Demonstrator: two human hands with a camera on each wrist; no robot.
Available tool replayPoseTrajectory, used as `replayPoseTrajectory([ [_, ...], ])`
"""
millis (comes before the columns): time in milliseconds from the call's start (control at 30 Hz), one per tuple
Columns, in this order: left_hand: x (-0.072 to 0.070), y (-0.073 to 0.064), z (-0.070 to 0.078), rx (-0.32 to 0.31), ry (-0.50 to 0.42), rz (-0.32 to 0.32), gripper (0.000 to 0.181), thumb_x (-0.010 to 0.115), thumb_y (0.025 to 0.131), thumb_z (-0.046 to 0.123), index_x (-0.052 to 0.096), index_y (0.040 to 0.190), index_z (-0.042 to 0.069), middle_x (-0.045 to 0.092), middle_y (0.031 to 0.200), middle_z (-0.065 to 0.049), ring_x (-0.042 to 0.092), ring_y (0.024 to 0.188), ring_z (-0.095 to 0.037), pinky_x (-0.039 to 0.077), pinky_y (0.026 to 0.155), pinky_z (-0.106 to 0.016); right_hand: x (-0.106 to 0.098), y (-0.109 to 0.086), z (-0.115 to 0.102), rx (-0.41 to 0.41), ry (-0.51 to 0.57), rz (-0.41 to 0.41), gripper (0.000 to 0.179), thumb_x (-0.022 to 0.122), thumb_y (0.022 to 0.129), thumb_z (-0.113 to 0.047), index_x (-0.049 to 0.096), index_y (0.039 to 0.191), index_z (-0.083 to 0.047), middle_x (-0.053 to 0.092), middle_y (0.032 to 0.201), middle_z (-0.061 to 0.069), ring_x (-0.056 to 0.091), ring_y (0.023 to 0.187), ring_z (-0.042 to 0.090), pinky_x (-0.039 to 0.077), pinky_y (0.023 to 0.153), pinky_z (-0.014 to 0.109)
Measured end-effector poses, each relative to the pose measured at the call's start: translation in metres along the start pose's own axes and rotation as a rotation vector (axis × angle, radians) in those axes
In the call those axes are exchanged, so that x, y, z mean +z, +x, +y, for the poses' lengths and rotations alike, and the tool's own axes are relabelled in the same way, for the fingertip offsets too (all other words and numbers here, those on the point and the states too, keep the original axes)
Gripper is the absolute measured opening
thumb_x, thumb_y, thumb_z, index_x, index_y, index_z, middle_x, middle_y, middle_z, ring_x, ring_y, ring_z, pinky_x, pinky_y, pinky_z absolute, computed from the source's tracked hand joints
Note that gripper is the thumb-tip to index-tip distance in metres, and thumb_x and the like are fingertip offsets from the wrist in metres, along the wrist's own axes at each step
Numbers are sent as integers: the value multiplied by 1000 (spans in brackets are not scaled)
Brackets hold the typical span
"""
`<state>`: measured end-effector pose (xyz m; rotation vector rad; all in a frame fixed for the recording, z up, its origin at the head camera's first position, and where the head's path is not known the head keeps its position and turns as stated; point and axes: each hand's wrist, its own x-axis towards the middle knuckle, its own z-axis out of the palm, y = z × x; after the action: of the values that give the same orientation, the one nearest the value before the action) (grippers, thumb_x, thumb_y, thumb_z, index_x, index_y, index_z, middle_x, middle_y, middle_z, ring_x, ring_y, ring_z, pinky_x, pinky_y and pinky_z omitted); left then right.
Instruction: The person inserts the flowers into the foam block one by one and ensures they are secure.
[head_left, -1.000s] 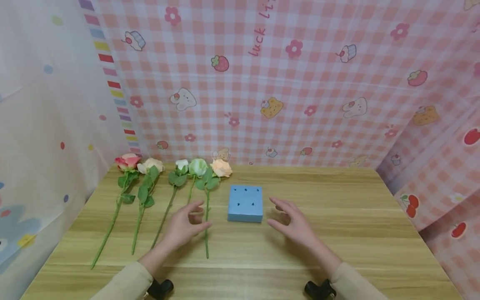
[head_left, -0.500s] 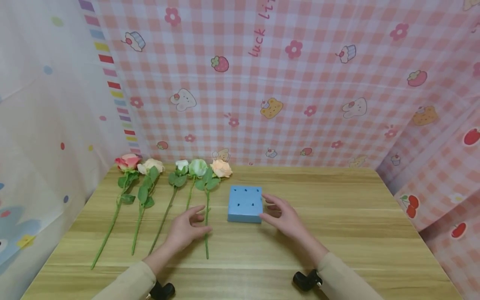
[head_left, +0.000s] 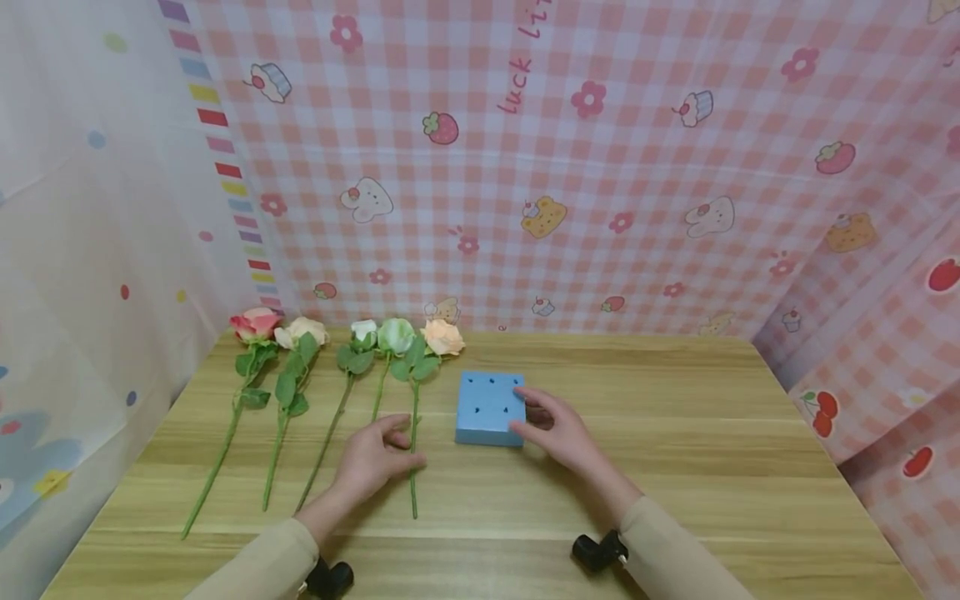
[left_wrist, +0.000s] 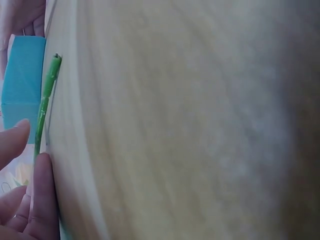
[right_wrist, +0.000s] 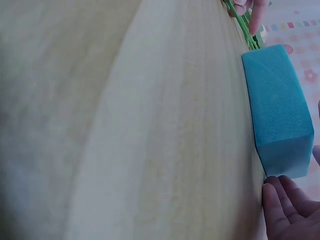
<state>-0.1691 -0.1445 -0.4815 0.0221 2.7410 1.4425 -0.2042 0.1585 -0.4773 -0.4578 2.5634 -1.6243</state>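
Note:
A light blue foam block (head_left: 491, 398) with several small dark holes in its top sits at the table's middle. My right hand (head_left: 558, 429) is at its right side; in the right wrist view the fingertips (right_wrist: 272, 187) touch or nearly touch the block's lower end, with the thumb apart. Left of the block, my left hand (head_left: 375, 458) hovers over the stem of a peach artificial rose (head_left: 442, 337), thumb and fingers spread apart. In the left wrist view this green stem (left_wrist: 46, 100) passes beside the fingers; whether they touch it I cannot tell.
Left of the peach rose lie a green-white rose (head_left: 395, 335), a white rosebud (head_left: 364, 330), a cream rose (head_left: 302, 332) and a pink rose (head_left: 255, 323), stems toward me. Pink checked cloth (head_left: 630, 167) hangs behind the wooden table (head_left: 675, 400); other cloths hang at both sides.
My right hand has moved left, from beside the foam block to its right edge. My left hand has shifted only slightly. The block and flowers look unmoved.

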Motion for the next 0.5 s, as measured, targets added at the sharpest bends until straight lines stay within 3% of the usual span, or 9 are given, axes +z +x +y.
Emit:
replayPoseTrajectory([
  [133,1,1,1,10,39,0,65,89,73,18,62,131,3,66,81,4,60,73,-11,53,70,-33,1,1,1,5,-16,-7,56,75,90,-20,54,141,-7,59,130,19,60,115,34,49,99,48],
  [333,2,1,0,-21,-20,-16,57,83,77,8,63,129,2,64,76,2,60,64,-13,53,57,-28,2,3,6,2,-57,-14,55,74,91,-23,55,141,-8,61,128,17,61,111,31,50,98,47],
  [500,2,3,-1,-45,-42,-24,53,81,78,6,64,128,3,64,75,1,61,60,-14,54,54,-29,1,2,6,4,-63,-11,54,73,92,-23,55,141,-9,61,128,17,61,111,30,50,97,47],
])
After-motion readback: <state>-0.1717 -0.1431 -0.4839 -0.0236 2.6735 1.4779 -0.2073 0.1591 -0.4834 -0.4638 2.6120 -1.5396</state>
